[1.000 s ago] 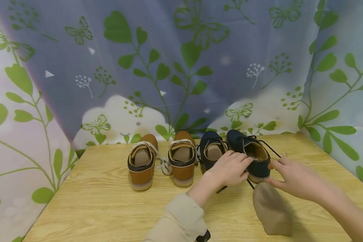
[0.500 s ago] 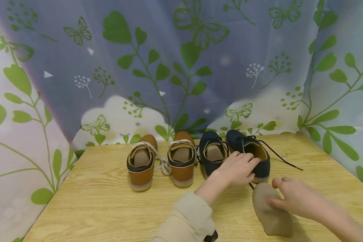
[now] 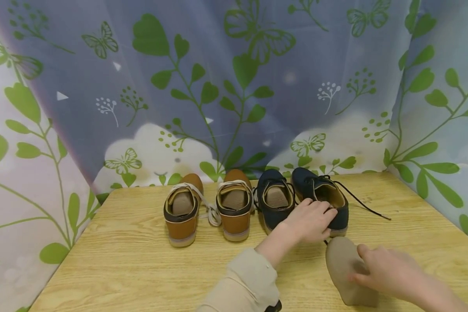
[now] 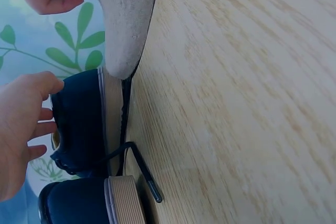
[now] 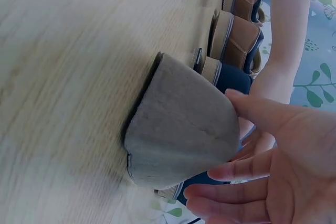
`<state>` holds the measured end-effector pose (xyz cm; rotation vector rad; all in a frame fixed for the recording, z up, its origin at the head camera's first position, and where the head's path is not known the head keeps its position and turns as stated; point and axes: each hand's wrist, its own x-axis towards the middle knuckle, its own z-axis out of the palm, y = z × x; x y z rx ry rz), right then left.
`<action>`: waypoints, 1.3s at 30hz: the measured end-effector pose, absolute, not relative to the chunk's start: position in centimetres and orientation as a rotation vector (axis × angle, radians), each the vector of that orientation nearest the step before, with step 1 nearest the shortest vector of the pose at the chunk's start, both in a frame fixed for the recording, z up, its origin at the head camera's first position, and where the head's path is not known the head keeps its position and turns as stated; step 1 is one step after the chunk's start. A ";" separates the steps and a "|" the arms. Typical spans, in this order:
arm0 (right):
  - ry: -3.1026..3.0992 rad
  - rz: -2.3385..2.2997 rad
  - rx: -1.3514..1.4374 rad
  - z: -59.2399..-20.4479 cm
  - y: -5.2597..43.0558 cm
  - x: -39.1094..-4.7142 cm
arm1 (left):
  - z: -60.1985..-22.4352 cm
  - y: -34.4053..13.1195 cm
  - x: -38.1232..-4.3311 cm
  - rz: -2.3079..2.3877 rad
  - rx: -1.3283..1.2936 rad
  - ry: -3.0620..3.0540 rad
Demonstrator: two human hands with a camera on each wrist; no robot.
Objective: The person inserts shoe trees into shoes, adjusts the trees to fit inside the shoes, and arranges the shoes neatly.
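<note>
A grey-brown, toe-shaped shoe insert lies on the table behind the heel of the right navy shoe. My right hand pinches its rounded end, the thumb on one edge and fingertips on the other, as the right wrist view shows. My left hand rests at the collar and heel of that navy shoe, fingers relaxed, hiding part of it. Beside it, the other navy shoe is partly covered by the left hand. A black lace lies near the soles in the left wrist view.
Two brown shoes, the outer one and the inner one, stand to the left with pale laces between them. A loose black lace trails right across the wooden table. A patterned cloth hangs behind.
My right hand let go of the black lace, which now lies on the table, and came down onto the shoe insert. The left hand shifted right along the navy shoe. The insert moved slightly.
</note>
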<state>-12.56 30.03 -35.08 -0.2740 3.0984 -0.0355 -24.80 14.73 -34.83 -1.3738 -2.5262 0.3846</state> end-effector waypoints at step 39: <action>3.006 -0.202 -0.174 -36.2 32.1 -12.5 | -34.9 14.5 -24.7 0.387 -1.389 -2.549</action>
